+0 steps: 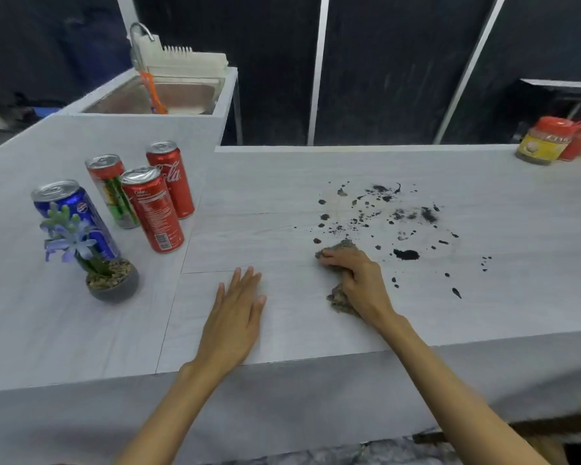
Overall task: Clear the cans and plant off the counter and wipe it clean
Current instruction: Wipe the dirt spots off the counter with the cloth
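Dark specks and smears of spilled dirt (393, 219) are scattered over the pale grey wood-grain counter (282, 196) right of centre, so the wiping looks barely started to me. The clearing part seems mostly sorted: four tall drink cans stand bunched at the left of the frame, a blue Pepsi can (76, 218), a red and green can (113, 191) and two red Coca-Cola cans (153, 209) (171, 179), with the small grey pot holding a purple-flowered plant (109, 275) just in front of them. They're off the dirty stretch but on the adjoining surface, so whether that counts as "cleared" I can't say. The right hand (358, 280) is curled over a crumpled brownish-grey rag (341, 302), pressing it flat at the near-left edge of the mess, fingers clamped on the cloth. The left hand (235, 313) lies flat and empty, palm down, fingers slightly spread, near the front edge, probably bracing. Most of the spill sits beyond and right of the rag.
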Demonstrator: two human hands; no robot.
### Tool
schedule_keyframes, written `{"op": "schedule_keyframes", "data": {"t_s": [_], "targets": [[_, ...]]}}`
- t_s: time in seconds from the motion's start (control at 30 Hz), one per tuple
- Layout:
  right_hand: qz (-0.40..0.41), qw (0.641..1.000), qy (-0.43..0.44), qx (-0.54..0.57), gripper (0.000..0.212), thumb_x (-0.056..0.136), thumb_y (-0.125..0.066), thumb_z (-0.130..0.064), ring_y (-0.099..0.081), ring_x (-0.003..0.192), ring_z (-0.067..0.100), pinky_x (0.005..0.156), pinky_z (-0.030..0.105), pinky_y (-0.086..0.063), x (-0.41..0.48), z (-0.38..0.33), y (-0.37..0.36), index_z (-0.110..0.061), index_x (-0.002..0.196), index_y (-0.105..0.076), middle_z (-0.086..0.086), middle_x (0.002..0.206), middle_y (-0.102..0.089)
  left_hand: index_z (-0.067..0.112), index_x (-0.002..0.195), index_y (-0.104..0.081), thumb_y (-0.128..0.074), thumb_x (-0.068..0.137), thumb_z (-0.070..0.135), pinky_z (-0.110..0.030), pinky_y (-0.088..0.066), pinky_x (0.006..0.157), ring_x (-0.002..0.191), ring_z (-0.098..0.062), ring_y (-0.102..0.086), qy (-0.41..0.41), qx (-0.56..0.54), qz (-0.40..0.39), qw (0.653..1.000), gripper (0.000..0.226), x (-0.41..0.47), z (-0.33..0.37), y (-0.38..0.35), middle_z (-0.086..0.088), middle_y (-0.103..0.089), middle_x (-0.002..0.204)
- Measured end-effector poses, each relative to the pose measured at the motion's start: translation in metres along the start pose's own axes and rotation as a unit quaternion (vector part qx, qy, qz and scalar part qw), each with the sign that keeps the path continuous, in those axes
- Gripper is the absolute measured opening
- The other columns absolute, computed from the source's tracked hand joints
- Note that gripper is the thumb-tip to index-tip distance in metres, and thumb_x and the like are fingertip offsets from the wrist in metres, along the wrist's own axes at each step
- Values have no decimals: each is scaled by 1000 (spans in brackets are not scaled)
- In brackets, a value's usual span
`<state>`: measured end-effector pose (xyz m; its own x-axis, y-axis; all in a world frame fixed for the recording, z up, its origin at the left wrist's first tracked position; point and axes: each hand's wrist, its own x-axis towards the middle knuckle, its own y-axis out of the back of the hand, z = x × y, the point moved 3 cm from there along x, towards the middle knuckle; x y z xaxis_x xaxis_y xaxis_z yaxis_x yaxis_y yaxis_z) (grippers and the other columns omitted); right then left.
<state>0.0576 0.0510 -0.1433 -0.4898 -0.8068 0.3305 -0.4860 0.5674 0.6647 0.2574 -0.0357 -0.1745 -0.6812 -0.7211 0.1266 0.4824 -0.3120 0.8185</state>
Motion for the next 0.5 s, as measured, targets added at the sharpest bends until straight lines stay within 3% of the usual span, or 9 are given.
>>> {"op": "schedule_keyframes", "data": {"t_s": [0.07, 0.13, 0.2, 0.3, 0.4, 0.5], "targets": [[54, 997, 14, 60, 53, 69, -39, 21, -52, 117, 15, 100, 4, -31, 0, -16, 8, -2, 106, -70, 7, 118, -65, 21, 147, -17, -24, 100, 33, -21, 9, 115, 143, 0, 4, 4, -13, 11, 1000, 49, 10, 1, 4, 9, -9, 157], [30, 995, 62, 74, 59, 68, -37, 20, -48, 121, 11, 102, 2, -26, -4, -36, -2, -4, 114, -65, 7, 125, -61, 21, 147, -20, -26, 100, 33, -22, 8, 115, 144, -2, 2, 11, -16, 22, 1000, 49, 21, 0, 8, 8, -12, 157], [-64, 994, 73, 40, 65, 75, -38, 14, -31, 136, 11, 109, 8, -17, -15, -48, -25, -12, 134, -48, 3, 146, -40, 20, 146, -22, -26, 100, 33, -24, 7, 116, 145, -5, 0, 22, -13, 20, 999, 49, 28, -2, 10, 6, -14, 157], [-143, 979, 67, -126, 59, 92, -37, -16, -2, 145, 9, 119, 34, -1, -34, -39, -57, -22, 147, -18, -7, 157, -12, 18, 146, -22, -26, 100, 30, -26, 6, 117, 145, -7, 0, 34, -11, 11, 999, 48, 33, -7, 7, 4, -15, 157], [-159, 972, 47, -164, 52, 97, -29, -38, 4, 145, 7, 116, 40, 7, -35, -26, -62, -30, 147, -17, -13, 157, -9, 16, 146, -23, -27, 100, 29, -27, 6, 118, 146, -8, -1, 40, -13, 8, 999, 48, 35, -12, 3, 2, -16, 157], [-168, 970, 67, -165, 50, 98, -32, -34, 1, 145, 10, 117, 34, 4, -21, -13, -54, -29, 146, -22, -11, 156, -13, 17, 146, -24, -27, 100, 31, -25, 6, 118, 145, -6, 0, 38, -26, 15, 999, 48, 38, -13, 1, 3, -16, 157]]}}
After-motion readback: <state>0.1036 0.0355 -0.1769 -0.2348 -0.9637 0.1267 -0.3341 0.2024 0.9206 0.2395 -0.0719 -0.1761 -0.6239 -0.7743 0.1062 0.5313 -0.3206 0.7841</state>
